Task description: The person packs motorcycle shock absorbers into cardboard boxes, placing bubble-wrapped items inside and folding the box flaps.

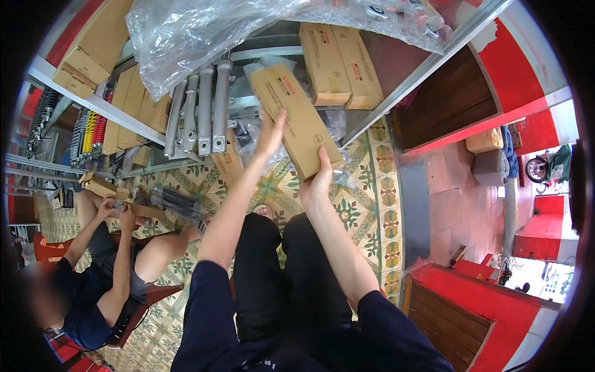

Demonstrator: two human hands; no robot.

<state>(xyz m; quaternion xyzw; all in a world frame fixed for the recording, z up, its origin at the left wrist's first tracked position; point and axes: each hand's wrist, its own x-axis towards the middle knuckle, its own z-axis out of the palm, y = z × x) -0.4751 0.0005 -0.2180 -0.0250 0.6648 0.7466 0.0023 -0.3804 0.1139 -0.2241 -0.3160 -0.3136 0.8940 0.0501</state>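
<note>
A long brown Yamaha cardboard box (pixel 297 123) is held between my two hands, tilted with its far end to the upper left. My left hand (pixel 271 132) presses along its left side, thumb up on the top face. At the near end, my right hand (pixel 318 179) supports the lower right corner, its thumb on the top face and its fingers hidden below. Just left of the box, several grey metal fork tubes (pixel 204 111) stand on the shelf. Two more Yamaha cartons (pixel 327 69) lie behind it on the right, and clear plastic wrap (pixel 253 135) shows beneath.
Bubble wrap (pixel 209 32) drapes over the upper shelf. A metal frame post (pixel 418 76) slants along the right. At left, a seated co-worker (pixel 107 279) handles an opened carton (pixel 139 209) near coloured shock absorber springs (pixel 88 135). Patterned tiles (pixel 353 209) cover the floor.
</note>
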